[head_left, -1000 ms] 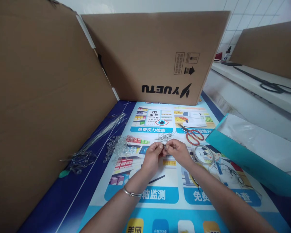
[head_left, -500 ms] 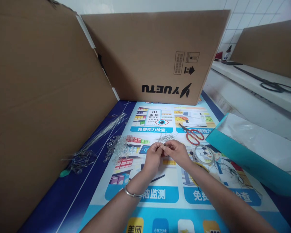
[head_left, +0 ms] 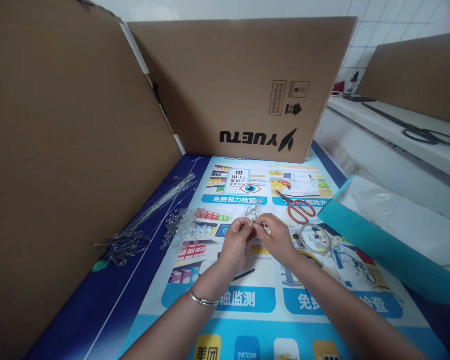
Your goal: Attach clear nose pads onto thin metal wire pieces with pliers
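Above the middle of the printed sheet, my left hand [head_left: 235,241] and my right hand [head_left: 275,236] meet at the fingertips. Both are closed in a pinch on the near end of a small cluster of thin wire and clear beads [head_left: 253,207], which sticks out beyond the fingers. A tiny dark spot shows between the fingertips, too small to name. Loose clear beads [head_left: 185,227] lie in a pile left of my left hand. Red-handled scissors [head_left: 298,207] rest beyond my right hand, blades pointing up and left. A coil of wire [head_left: 315,239] lies right of that hand.
Long thin wire stems [head_left: 161,200] lie at the left, with a tangled bundle [head_left: 125,247] at their near end. Cardboard panels [head_left: 195,90] stand behind and left. At the right is an open teal box [head_left: 382,250]. Large dark scissors [head_left: 416,127] lie on a white ledge.
The wire-and-bead cluster has turned to stand more upright from the fingertips. Both hands have shifted only slightly and keep pinching together.
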The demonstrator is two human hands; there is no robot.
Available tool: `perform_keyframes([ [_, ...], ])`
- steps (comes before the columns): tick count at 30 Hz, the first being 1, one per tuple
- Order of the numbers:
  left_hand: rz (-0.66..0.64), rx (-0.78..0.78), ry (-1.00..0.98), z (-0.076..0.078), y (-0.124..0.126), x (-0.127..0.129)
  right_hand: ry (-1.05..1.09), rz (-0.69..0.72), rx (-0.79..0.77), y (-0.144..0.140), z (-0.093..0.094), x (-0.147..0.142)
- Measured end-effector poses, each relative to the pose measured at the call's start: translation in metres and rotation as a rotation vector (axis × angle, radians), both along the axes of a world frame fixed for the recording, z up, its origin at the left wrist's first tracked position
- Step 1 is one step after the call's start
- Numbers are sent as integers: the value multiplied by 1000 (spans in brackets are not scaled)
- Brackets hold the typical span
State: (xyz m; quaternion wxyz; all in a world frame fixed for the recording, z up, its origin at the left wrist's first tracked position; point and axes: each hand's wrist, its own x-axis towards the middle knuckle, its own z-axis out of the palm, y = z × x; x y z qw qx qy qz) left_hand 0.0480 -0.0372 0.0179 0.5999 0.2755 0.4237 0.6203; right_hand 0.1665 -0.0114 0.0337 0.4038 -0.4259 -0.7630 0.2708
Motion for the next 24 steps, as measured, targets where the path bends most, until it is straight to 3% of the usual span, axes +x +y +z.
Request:
perform_keyframes([
  [9,-106,-19,-134,11,-7,-8,-13,-7,6,5,-1,7],
  [17,-301,-94,117,11,-3,-19,-44,-15,18,8,-2,11],
  [24,-262,-127,85,9,2,-21,-115,53,121,-3,-2,2],
])
